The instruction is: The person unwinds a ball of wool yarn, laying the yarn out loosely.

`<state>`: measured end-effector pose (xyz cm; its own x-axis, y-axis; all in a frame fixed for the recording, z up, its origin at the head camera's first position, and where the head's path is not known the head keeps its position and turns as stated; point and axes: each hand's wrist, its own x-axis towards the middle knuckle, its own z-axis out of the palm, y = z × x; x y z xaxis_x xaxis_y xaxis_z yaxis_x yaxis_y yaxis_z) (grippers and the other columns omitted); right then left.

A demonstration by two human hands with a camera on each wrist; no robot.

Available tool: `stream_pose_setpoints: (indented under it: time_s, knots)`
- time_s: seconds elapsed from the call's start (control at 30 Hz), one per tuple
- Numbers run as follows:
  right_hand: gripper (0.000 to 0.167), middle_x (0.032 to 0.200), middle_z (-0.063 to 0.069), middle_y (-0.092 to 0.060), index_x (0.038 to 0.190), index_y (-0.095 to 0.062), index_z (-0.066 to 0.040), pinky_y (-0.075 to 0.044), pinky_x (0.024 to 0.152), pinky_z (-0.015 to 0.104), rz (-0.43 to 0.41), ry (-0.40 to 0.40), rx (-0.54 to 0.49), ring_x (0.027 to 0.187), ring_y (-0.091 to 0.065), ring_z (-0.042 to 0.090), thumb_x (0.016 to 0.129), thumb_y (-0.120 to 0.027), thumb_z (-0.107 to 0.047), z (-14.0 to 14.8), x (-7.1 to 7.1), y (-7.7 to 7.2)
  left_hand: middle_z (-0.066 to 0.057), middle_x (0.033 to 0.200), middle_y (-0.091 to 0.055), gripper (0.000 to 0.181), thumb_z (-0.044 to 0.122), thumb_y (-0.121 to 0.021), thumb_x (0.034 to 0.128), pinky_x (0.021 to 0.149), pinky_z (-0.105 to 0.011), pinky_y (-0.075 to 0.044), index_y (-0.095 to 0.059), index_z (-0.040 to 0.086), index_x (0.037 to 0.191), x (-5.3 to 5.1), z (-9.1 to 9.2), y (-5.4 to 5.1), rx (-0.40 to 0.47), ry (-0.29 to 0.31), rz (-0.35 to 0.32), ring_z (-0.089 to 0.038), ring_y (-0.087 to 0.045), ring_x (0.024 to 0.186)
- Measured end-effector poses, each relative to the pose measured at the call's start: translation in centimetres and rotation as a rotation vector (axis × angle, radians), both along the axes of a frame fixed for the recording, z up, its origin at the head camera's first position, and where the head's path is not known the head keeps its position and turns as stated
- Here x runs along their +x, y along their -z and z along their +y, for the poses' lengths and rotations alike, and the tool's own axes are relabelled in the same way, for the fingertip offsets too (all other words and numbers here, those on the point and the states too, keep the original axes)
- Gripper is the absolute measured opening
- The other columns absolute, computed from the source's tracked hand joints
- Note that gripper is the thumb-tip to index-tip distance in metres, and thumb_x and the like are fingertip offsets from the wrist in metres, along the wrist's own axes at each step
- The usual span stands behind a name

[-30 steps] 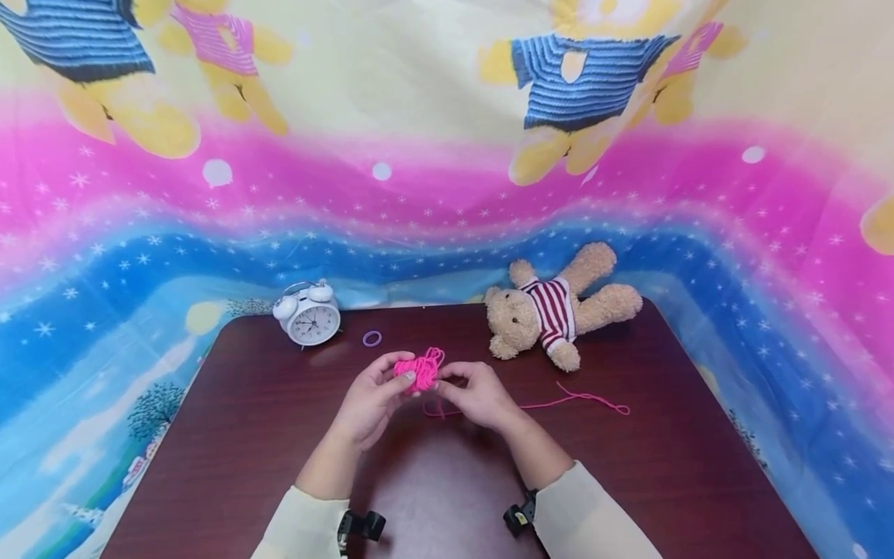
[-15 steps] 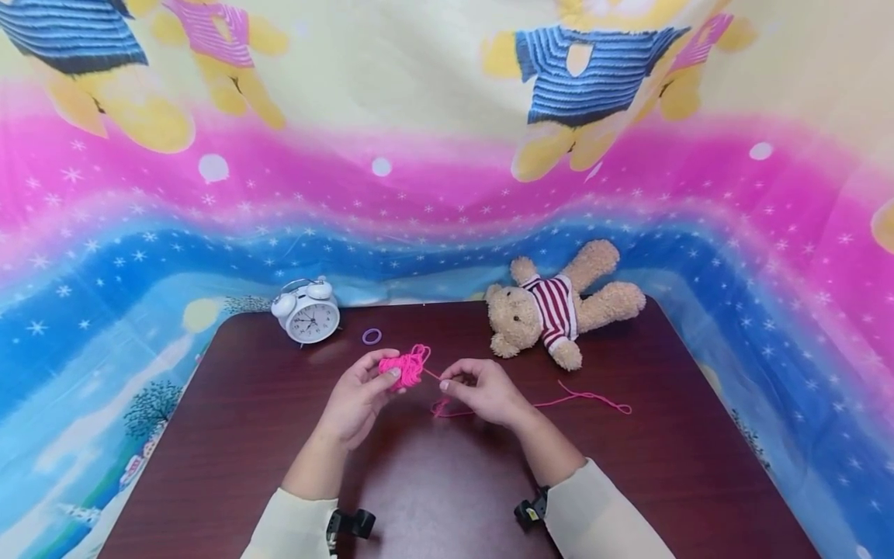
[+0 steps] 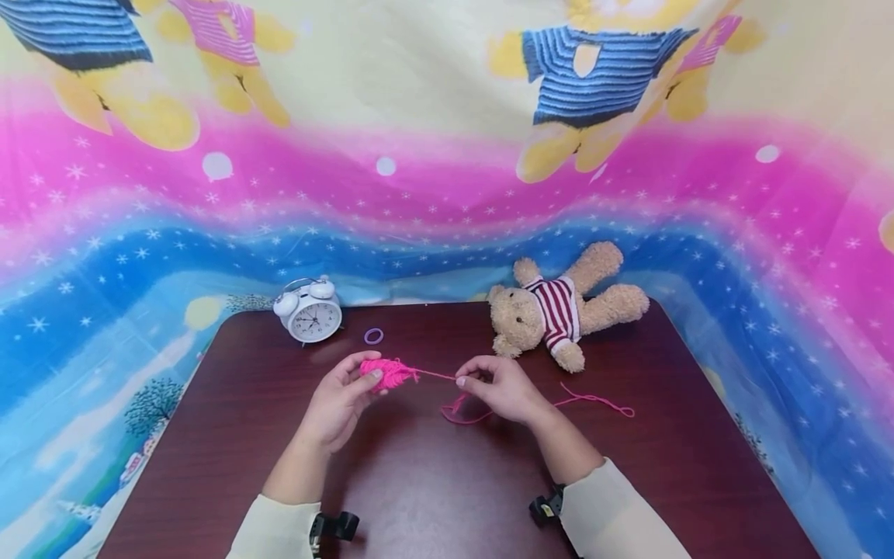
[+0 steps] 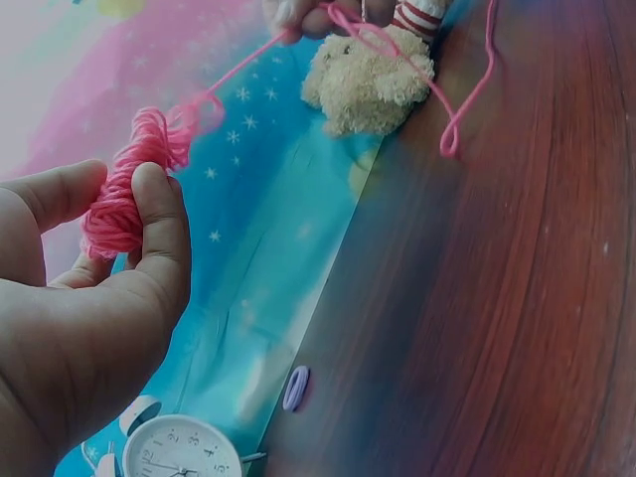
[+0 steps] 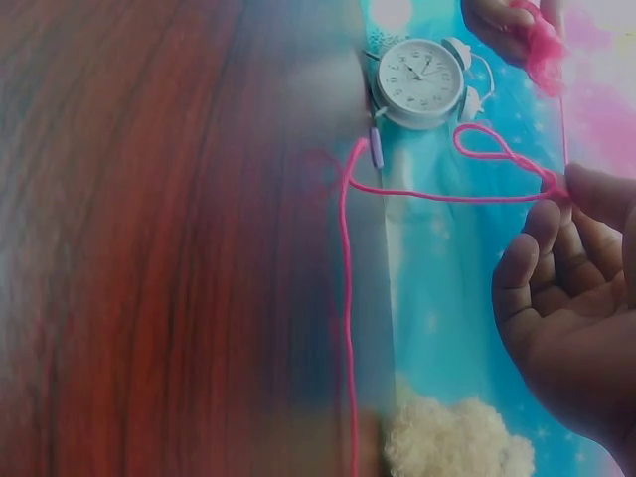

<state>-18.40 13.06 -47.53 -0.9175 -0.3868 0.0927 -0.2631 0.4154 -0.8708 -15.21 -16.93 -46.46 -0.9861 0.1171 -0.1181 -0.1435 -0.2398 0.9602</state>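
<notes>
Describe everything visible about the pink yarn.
The pink yarn looks like soft, thin cord. Most of it is gathered in a small bundle of many overlapping loops, held off the table between the thumb and fingers of the left hand. A straight, taut-looking strand runs from it to the right hand, which pinches it. A slack loop shows beside those fingertips in the right wrist view, and a loose length trails across the table to the right.

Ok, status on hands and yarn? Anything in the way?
Left hand gripping yarn bundle; right hand pinching strand, straight between them. Loose yarn on table. Clock, bear, purple ring off the strand's line; nothing blocking it.
</notes>
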Motion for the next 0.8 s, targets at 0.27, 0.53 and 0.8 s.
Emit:
stream_pose_setpoints:
  time_s: [0.27, 0.53, 0.8]
  knots:
    - [0.003, 0.089, -0.008, -0.071, 0.100, -0.075, -0.021, -0.051, 0.068, 0.029, 0.029, 0.006, 0.047, 0.080, -0.061, 0.015, 0.099, -0.073, -0.022, 1.5, -0.1, -0.3, -0.009, 0.117, -0.061, 0.042, 0.007, -0.067, 0.1010, 0.090, -0.031, -0.058, -0.051, 0.003, 0.139, 0.2, -1.2, 0.0, 0.003, -0.031, 0.000, -0.017, -0.067, 0.098]
    - [0.005, 0.091, -0.008, -0.070, 0.101, -0.074, -0.020, -0.052, 0.072, 0.030, 0.058, 0.024, 0.073, 0.083, -0.062, 0.016, 0.101, -0.070, -0.023, 3.2, -0.2, -0.4, -0.007, 0.112, -0.064, 0.039, 0.008, -0.067, 0.1015, 0.088, -0.028, -0.058, -0.051, 0.004, 0.137, 0.2, -2.3, 0.1, -0.008, -0.043, -0.007, -0.015, -0.069, 0.093]
    - [0.006, 0.092, -0.005, -0.070, 0.103, -0.074, -0.017, -0.052, 0.074, 0.030, 0.065, 0.052, 0.065, 0.084, -0.062, 0.015, 0.101, -0.070, -0.020, 4.6, -0.1, -0.9, -0.008, 0.115, -0.063, 0.042, 0.011, -0.066, 0.1024, 0.089, -0.028, -0.058, -0.049, 0.002, 0.140, 0.2, -3.0, 0.4, -0.042, -0.042, -0.023, -0.016, -0.069, 0.096]
